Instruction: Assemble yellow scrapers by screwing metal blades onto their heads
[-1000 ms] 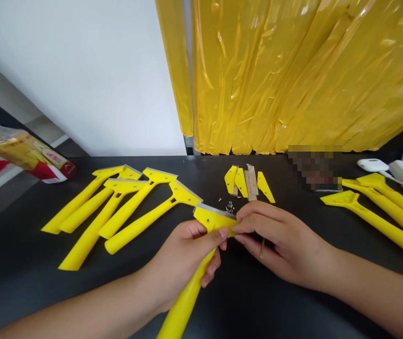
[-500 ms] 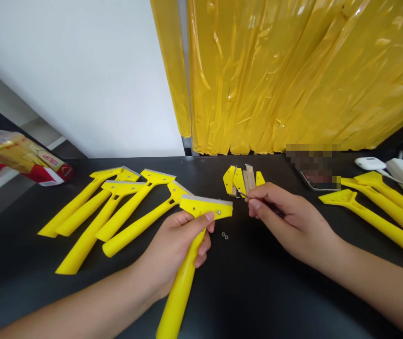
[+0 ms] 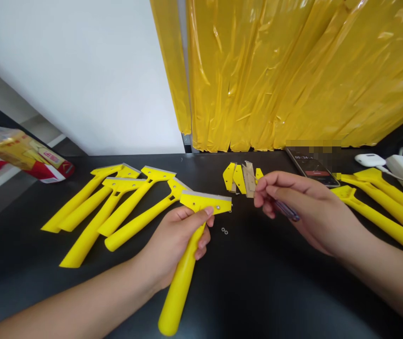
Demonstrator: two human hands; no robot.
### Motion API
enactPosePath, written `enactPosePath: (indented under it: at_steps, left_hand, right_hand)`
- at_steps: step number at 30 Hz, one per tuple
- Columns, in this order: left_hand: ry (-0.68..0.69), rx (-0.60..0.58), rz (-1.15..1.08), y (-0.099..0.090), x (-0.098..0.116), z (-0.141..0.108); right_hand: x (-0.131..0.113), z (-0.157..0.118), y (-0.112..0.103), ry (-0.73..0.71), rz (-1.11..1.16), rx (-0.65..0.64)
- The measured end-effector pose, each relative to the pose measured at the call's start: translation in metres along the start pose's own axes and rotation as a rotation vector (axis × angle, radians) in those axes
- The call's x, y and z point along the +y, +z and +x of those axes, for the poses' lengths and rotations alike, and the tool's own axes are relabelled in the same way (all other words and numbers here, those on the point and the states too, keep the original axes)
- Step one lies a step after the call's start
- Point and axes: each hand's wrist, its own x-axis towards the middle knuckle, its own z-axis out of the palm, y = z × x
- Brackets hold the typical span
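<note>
My left hand (image 3: pixel 183 235) is closed round the neck of a yellow scraper (image 3: pixel 176 294), thumb on its head. A metal blade edges the top of that head, and a screw shows on its right side. My right hand (image 3: pixel 303 200) is closed on a small screwdriver (image 3: pixel 286 211); its dark handle shows below the fingers and its tip is hidden. Beyond the fingertips lie yellow cover plates (image 3: pixel 238 179) and blades in brown paper (image 3: pixel 248 181). Two small metal rings (image 3: pixel 224 230), nuts or washers, lie on the black table (image 3: pixel 250 287) between my hands.
Several bladed yellow scrapers (image 3: pixel 121 212) lie to the left. Yellow scraper handles (image 3: pixel 392 226) lie at the right. A phone (image 3: pixel 310 167) and a white case (image 3: pixel 370 161) are at the back right. A bottle (image 3: pixel 31 153) lies at the left. Yellow plastic sheeting (image 3: pixel 275 75) hangs behind.
My right hand has moved right, away from the scraper's head, and the screwdriver has turned so its handle shows. My left hand keeps its hold on the scraper, almost in place.
</note>
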Motion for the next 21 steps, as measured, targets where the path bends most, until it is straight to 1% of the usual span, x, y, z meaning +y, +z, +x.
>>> enactPosePath:
  at_steps: [2, 4, 6, 8, 9, 11, 14, 16, 18, 21]
  left_hand:
    - [0.002, 0.0, 0.004, 0.0, 0.0, -0.001]
    - [0.006, 0.002, 0.009, 0.001, 0.0, -0.001]
    - [0.006, -0.001, 0.01, 0.0, 0.0, -0.002]
    - [0.007, -0.007, 0.007, 0.0, 0.0, -0.002]
    - [0.006, -0.009, 0.004, 0.0, 0.0, -0.002]
    - [0.002, -0.01, 0.001, 0.0, 0.0, -0.002]
    - [-0.005, -0.008, -0.002, 0.0, 0.0, -0.002]
    - [-0.006, -0.01, -0.003, 0.0, 0.0, -0.002]
    - [-0.003, -0.013, 0.002, -0.001, 0.0, -0.002]
    - [-0.006, -0.014, 0.014, 0.0, -0.001, -0.002]
  right_hand:
    - [-0.003, 0.0, -0.002, 0.104, 0.302, -0.119]
    - [-0.003, 0.001, -0.003, 0.141, 0.446, -0.23]
    - [0.0, 0.001, -0.004, 0.116, 0.448, -0.324]
    - [0.005, -0.001, -0.002, 0.042, 0.379, -0.357]
    - [0.007, -0.002, -0.001, -0.011, 0.321, -0.336]
    - [0.009, -0.006, 0.003, -0.156, 0.142, -0.232]
    - [0.007, -0.012, 0.006, -0.385, -0.257, -0.062]
    - [0.003, -0.015, 0.007, -0.473, -0.462, 0.011]
    - [0.001, -0.018, 0.008, -0.496, -0.529, 0.072]
    - [0.004, -0.021, 0.009, -0.54, -0.486, 0.145]
